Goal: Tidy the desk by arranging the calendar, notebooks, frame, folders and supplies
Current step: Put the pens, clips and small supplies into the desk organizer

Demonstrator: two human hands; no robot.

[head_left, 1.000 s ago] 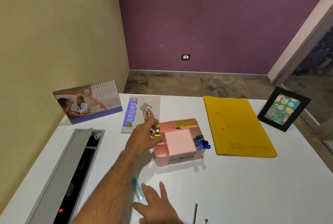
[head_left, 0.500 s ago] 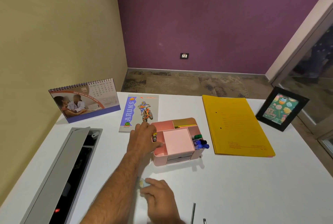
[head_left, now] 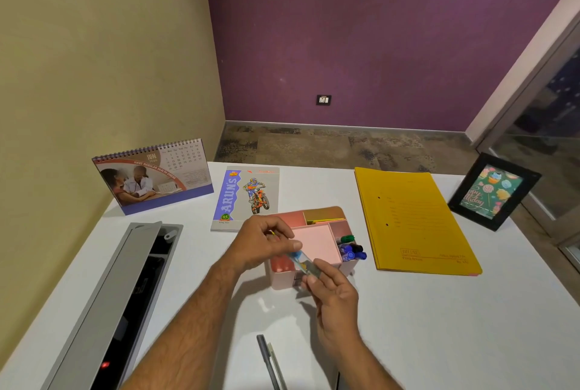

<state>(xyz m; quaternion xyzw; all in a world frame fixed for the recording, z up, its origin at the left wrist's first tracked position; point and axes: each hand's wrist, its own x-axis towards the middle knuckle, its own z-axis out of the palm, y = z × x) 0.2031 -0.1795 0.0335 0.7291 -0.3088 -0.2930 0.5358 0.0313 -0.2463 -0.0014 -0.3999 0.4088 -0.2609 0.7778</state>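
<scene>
While both hands meet over the pink organizer (head_left: pixel 317 245), start at the far left: a cable tray (head_left: pixel 103 305) is sunk into the white desk (head_left: pixel 439 327), its grey lid tipped up and a red light glowing inside. Behind it the calendar (head_left: pixel 153 176) stands upright at the back left corner, showing June. Just right of it the notebook (head_left: pixel 248 198) with the motocross rider lies flat.

Now the action. The left hand (head_left: pixel 260 245) hovers at the organizer's left side, fingers curled, thumb pressed toward a small clear packet (head_left: pixel 303 262); something yellow peeks between its fingers, too small to name. The right hand (head_left: pixel 332 295) comes in from below and pinches the packet's near end between thumb and fingertips. So both hands grip that packet, held just above the organizer's front left corner.

Blue and green markers (head_left: pixel 351 250) fill the organizer's right compartment. Near the bottom edge, two pens (head_left: pixel 270 361) lie side by side. Further right, the yellow folders (head_left: pixel 414 220) lie flat in a stack, and the black frame (head_left: pixel 494 191) stands tilted at the right edge.
</scene>
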